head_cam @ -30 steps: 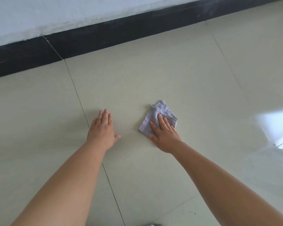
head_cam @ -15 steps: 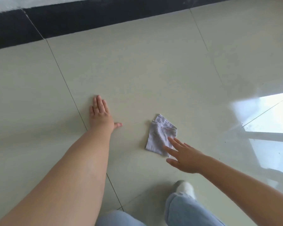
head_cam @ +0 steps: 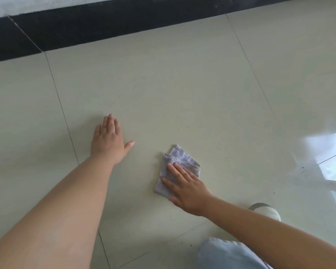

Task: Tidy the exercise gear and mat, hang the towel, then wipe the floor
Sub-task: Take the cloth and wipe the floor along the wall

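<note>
A small folded grey cloth [head_cam: 182,156] lies on the pale tiled floor [head_cam: 182,90], a little right of centre. My right hand [head_cam: 186,189] rests flat on the cloth's near half with fingers spread, pressing it to the tile. The cloth's far corner sticks out beyond the fingertips. My left hand [head_cam: 109,142] is planted palm down on the bare floor to the left of the cloth, fingers together and thumb out, holding nothing. No exercise gear, mat or towel is in view.
A black skirting board [head_cam: 105,26] runs along the wall at the top. My knee in light jeans [head_cam: 227,255] and a white shoe [head_cam: 268,210] are at the bottom right. Bright window glare [head_cam: 334,156] lies on the tiles at the right.
Half a second ago my right hand was off the cloth, just at its near edge; now it lies on it again. The cloth and my left hand stay in place.
</note>
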`<state>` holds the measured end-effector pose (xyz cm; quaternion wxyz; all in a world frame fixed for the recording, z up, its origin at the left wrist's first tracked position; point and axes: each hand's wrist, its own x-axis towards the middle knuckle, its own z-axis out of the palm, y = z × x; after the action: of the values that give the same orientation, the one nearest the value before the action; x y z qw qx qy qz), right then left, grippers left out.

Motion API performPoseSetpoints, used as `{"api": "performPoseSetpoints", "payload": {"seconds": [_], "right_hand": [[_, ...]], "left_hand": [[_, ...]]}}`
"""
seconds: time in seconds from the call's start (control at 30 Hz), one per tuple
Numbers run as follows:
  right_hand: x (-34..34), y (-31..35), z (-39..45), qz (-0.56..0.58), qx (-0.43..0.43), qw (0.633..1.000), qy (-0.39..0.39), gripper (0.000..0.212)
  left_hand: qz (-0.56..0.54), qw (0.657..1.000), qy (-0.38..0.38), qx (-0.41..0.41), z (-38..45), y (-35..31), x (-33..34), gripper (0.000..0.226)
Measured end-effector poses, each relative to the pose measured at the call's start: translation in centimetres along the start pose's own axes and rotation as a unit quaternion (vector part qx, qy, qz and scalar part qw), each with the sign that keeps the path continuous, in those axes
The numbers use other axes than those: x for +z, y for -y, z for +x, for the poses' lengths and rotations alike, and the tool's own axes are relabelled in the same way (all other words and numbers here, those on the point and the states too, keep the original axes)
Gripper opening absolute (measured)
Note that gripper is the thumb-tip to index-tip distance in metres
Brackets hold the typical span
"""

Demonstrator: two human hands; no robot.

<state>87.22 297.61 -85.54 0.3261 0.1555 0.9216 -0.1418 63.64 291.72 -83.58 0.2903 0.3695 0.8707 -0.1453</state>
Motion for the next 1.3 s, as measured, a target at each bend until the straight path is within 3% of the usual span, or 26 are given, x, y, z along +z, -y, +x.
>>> {"api": "performPoseSetpoints", "payload": {"seconds": [0.23, 0.3, 0.37, 0.43, 0.5, 0.57, 0.63, 0.73, 0.77, 0.83, 0.97, 1.1, 1.2, 1.3], "right_hand": [[1.2, -12.2, -3.8, 0.046, 0.150, 0.987, -0.042, 0.056], [0.6, -16.3, -4.2, 0.056, 0.196, 0.977, -0.069, 0.078], [-1.2, -19.3, -3.2, 0.154, 0.234, 0.955, -0.094, 0.101], [-4.0, -20.7, -0.9, 0.233, 0.254, 0.932, -0.109, 0.075], [-6.5, -20.6, 1.6, 0.256, 0.242, 0.928, -0.116, 0.055], [-7.5, -19.7, 3.0, 0.275, 0.209, 0.930, -0.127, 0.054], [-6.6, -18.6, 3.0, 0.262, 0.169, 0.941, -0.132, 0.061], [-3.3, -17.9, 0.5, 0.223, 0.119, 0.958, -0.138, 0.091], [-2.0, -18.2, -0.8, 0.181, 0.111, 0.969, -0.124, 0.090], [0.0, -19.0, -3.8, 0.157, 0.162, 0.970, -0.091, 0.077], [2.0, -23.3, -7.7, 0.222, 0.258, 0.935, -0.105, 0.099], [-1.6, -26.6, -4.1, 0.275, 0.320, 0.895, -0.147, 0.055], [-5.2, -25.7, 0.6, 0.288, 0.271, 0.905, -0.159, 0.051], [-6.4, -21.0, 3.0, 0.273, 0.157, 0.937, -0.150, 0.058]], "left_hand": [[0.032, 0.998, -0.008, 0.052, 2.3, -7.9, -2.2, 0.071], [0.021, 0.999, -0.004, 0.044, 2.9, -10.1, -2.9, 0.070], [0.015, 0.999, -0.004, 0.043, 3.3, -12.3, -3.4, 0.070], [0.001, 0.999, -0.005, 0.041, 3.6, -14.3, -3.7, 0.070], [0.001, 0.999, -0.010, 0.039, 3.7, -15.9, -3.9, 0.069], [0.003, 0.999, -0.015, 0.044, 3.8, -17.1, -3.8, 0.068], [0.008, 0.999, -0.014, 0.046, 3.9, -18.0, -3.5, 0.068], [0.012, 0.999, -0.017, 0.044, 4.1, -18.7, -2.7, 0.070], [0.013, 0.999, -0.019, 0.043, 4.2, -18.8, -2.4, 0.070], [0.011, 0.999, -0.022, 0.041, 4.3, -18.9, -2.1, 0.071], [0.014, 0.999, -0.023, 0.042, 4.3, -18.7, -1.9, 0.071], [0.006, 0.999, -0.011, 0.045, 4.6, -18.7, -2.0, 0.071], [-0.001, 0.998, -0.003, 0.066, 4.8, -18.0, -2.6, 0.065], [-0.025, 0.997, -0.036, 0.070, 4.6, -16.7, -3.0, 0.060]]}}
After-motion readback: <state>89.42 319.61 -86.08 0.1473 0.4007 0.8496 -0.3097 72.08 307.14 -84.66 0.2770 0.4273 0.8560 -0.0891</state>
